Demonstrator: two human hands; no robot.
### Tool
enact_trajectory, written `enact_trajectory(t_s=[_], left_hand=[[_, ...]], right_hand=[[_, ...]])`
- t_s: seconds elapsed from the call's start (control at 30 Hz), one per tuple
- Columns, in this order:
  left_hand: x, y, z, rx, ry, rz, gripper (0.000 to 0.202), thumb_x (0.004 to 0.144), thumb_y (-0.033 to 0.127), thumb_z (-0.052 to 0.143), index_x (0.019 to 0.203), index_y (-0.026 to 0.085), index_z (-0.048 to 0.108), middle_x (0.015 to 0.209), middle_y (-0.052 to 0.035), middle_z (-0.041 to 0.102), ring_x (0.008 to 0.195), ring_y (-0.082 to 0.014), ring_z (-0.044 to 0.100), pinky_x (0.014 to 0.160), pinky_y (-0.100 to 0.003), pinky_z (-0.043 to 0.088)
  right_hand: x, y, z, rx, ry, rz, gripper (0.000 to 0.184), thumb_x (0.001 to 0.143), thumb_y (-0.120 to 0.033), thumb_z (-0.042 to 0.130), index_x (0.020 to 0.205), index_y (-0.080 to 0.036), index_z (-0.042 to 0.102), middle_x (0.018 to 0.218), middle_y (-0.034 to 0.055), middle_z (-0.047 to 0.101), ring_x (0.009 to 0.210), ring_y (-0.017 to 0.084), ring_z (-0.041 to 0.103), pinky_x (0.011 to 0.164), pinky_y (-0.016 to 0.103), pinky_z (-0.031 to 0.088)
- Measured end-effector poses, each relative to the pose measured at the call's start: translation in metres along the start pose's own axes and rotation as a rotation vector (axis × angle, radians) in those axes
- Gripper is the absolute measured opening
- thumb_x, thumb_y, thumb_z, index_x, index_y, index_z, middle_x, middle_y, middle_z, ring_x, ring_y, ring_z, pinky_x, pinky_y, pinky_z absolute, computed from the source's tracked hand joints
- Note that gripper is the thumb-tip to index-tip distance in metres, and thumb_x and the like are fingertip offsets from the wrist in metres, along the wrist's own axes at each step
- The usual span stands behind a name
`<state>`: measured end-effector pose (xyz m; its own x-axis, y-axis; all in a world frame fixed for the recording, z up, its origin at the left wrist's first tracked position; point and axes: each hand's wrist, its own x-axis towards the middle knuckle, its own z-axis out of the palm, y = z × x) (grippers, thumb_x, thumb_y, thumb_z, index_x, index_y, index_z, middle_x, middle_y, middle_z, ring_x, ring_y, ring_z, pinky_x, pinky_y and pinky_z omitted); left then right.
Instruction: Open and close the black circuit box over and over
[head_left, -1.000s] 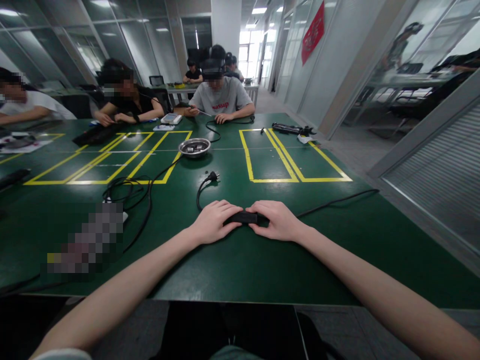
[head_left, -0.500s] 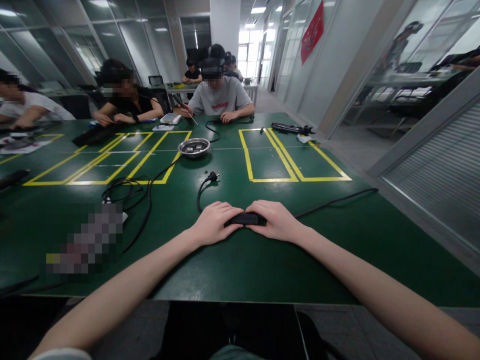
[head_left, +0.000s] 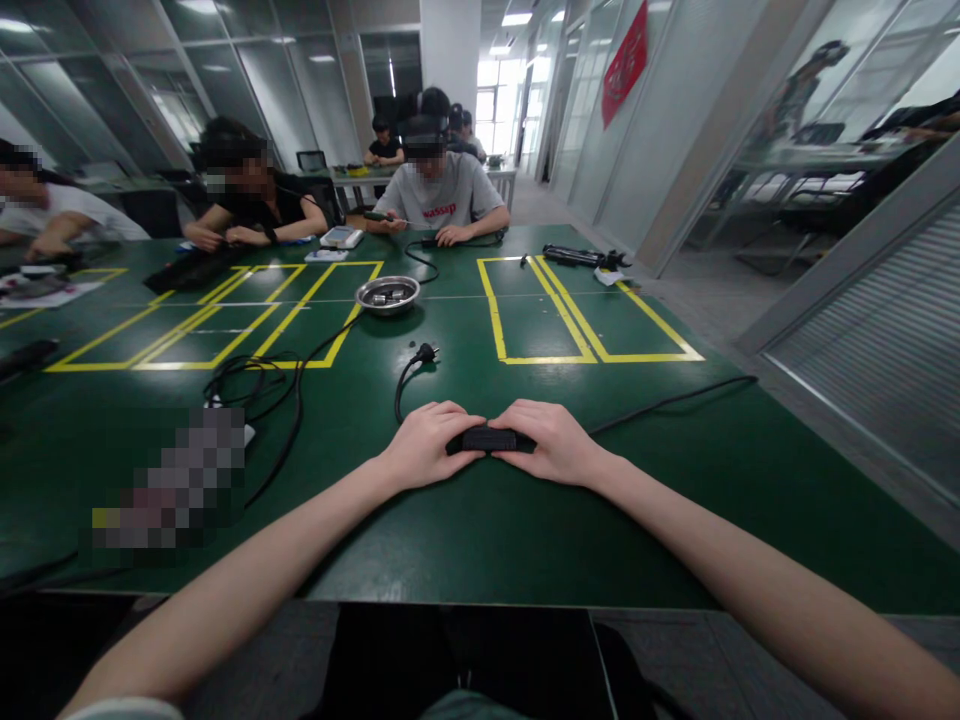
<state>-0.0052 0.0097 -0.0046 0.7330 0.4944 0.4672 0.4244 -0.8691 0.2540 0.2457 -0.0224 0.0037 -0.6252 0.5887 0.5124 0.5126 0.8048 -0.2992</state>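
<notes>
A black power adapter (head_left: 489,439) lies between my two hands, just above or on the green table; I cannot tell if it touches the surface. My left hand (head_left: 433,445) grips its left end with thumb and fingers, and my right hand (head_left: 551,440) holds the right end the same way. Both ends are partly hidden by the fingers. From beside my left hand a cord curves up to a black plug (head_left: 426,353) with metal pins. Another thin black cable (head_left: 675,402) runs off to the right from behind my right hand.
Beyond the plug stands a metal bowl (head_left: 388,295) with small metal parts. Coiled black cable (head_left: 259,385) and a blurred-out object (head_left: 176,480) lie to the left. Yellow tape (head_left: 547,361) marks the green table (head_left: 465,560). Across it, a person in grey (head_left: 442,195) holds a thin tool.
The adapter has turned slightly in my fingers, so its ridged side shows more; my hands have hardly shifted. The person opposite has lowered the thin tool to nearly level.
</notes>
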Motion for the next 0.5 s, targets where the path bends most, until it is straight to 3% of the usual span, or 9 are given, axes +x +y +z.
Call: enact_trajectory(t_s=[0.23,0.4,0.5], left_hand=[[-0.0004,0.0004,0.0004,-0.013,0.030,0.029,0.031,0.100,0.043,0.063,0.116,0.018,0.073,0.095,-0.0080,0.078,0.085,-0.0218,0.073,0.082,-0.036,0.057],[-0.0004,0.0019,-0.0001,-0.009,0.085,0.043,0.040,0.097,0.049,0.066,0.121,0.018,0.072,0.102,-0.0103,0.078,0.092,-0.0236,0.074,0.083,-0.037,0.059],[-0.0006,0.0024,-0.0002,-0.010,0.088,0.048,0.037,0.100,0.047,0.063,0.122,0.018,0.072,0.100,-0.0096,0.079,0.090,-0.0222,0.075,0.084,-0.036,0.059]], right_hand=[[0.0027,-0.0073,-0.0006,0.034,0.040,-0.003,0.022,0.097,-0.033,0.066,0.114,-0.020,0.065,0.105,0.0106,0.074,0.095,0.025,0.070,0.079,0.038,0.057],[0.0037,-0.0102,0.0015,0.010,0.034,0.010,0.012,0.099,-0.029,0.063,0.106,-0.020,0.066,0.091,0.0085,0.071,0.082,0.024,0.066,0.071,0.036,0.055],[0.0038,-0.0109,0.0011,0.021,0.038,0.025,0.014,0.098,-0.029,0.064,0.109,-0.021,0.065,0.095,0.0090,0.071,0.087,0.024,0.066,0.075,0.036,0.056]])
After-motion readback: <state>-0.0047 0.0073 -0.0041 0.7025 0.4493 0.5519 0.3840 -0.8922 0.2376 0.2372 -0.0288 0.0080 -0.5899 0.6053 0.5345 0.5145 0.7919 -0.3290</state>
